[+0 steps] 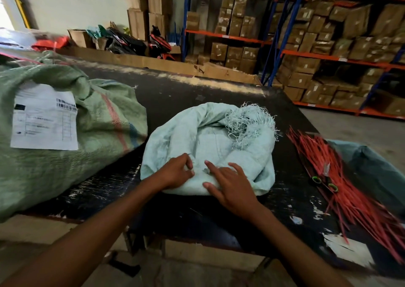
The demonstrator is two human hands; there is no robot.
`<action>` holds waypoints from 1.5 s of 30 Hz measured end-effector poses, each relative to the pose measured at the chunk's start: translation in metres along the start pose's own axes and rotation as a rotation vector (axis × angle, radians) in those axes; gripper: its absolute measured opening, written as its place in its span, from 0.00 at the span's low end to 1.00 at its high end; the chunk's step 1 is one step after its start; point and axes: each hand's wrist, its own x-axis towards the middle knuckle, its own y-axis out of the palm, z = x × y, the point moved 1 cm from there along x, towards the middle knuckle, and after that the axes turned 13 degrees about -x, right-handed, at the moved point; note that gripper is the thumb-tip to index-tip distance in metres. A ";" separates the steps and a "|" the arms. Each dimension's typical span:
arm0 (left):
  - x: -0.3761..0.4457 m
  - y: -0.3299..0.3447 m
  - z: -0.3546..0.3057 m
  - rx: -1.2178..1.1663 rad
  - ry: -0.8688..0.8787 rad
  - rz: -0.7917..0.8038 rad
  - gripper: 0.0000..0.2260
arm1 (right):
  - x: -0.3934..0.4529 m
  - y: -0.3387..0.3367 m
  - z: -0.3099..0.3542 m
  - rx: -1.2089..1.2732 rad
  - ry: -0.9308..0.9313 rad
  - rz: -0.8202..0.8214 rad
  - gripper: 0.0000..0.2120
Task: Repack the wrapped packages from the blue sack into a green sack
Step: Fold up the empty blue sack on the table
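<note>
A pale blue woven sack (219, 137) lies crumpled in the middle of the black table (219, 216), its frayed mouth at the far right. My left hand (175, 171) pinches a fold of its near edge with curled fingers. My right hand (230, 188) rests on the sack beside it, fingers spread and fairly straight. A large, full green sack (94, 122) with a white shipping label (46, 118) lies at the left of the table. No wrapped packages are visible.
A bundle of red ties (341, 183) and small scissors with green handles (324, 182) lie on the table's right side. A dark green bag (372, 168) sits at the far right. Shelving with cardboard boxes (317, 45) stands behind the table.
</note>
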 end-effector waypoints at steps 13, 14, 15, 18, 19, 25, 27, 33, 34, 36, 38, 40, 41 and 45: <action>-0.014 -0.002 0.009 0.372 0.306 -0.053 0.16 | 0.049 0.010 -0.010 0.228 0.286 0.361 0.13; -0.008 -0.005 0.009 0.342 0.241 -0.016 0.16 | 0.048 0.007 -0.008 0.084 0.214 0.268 0.14; -0.001 -0.006 0.010 0.267 0.156 0.028 0.17 | 0.042 0.003 -0.005 0.009 0.147 0.178 0.15; 0.014 -0.009 0.009 0.031 -0.039 0.090 0.20 | 0.019 -0.003 0.003 0.032 0.064 0.183 0.18; 0.016 -0.006 0.005 0.069 -0.059 0.085 0.19 | 0.014 -0.001 0.004 0.043 0.078 0.200 0.19; -0.015 0.007 -0.001 0.732 0.484 -0.315 0.15 | 0.042 0.015 0.000 0.069 0.268 0.187 0.15; -0.028 0.009 0.008 0.699 0.521 -0.336 0.17 | 0.053 0.021 -0.008 0.177 0.367 0.294 0.14; -0.007 -0.004 0.019 0.529 0.317 -0.212 0.16 | 0.072 0.015 -0.009 0.238 0.333 0.434 0.13; 0.002 -0.007 0.020 0.472 0.259 -0.180 0.16 | 0.067 0.010 -0.008 0.155 0.250 0.323 0.13; 0.018 -0.013 0.020 0.341 0.095 -0.062 0.16 | 0.051 0.005 -0.007 0.023 0.097 0.175 0.16; 0.027 -0.012 0.014 0.281 -0.006 0.029 0.14 | 0.033 0.004 -0.005 -0.029 0.050 0.191 0.17; 0.026 -0.007 0.003 0.455 0.069 -0.011 0.13 | 0.025 0.009 -0.006 -0.048 0.089 0.184 0.17; 0.022 -0.004 -0.003 0.590 0.191 -0.094 0.13 | 0.027 0.011 -0.007 -0.050 0.126 0.184 0.17; -0.005 0.003 -0.005 0.692 0.510 -0.207 0.19 | 0.056 0.018 -0.023 0.180 0.300 0.481 0.22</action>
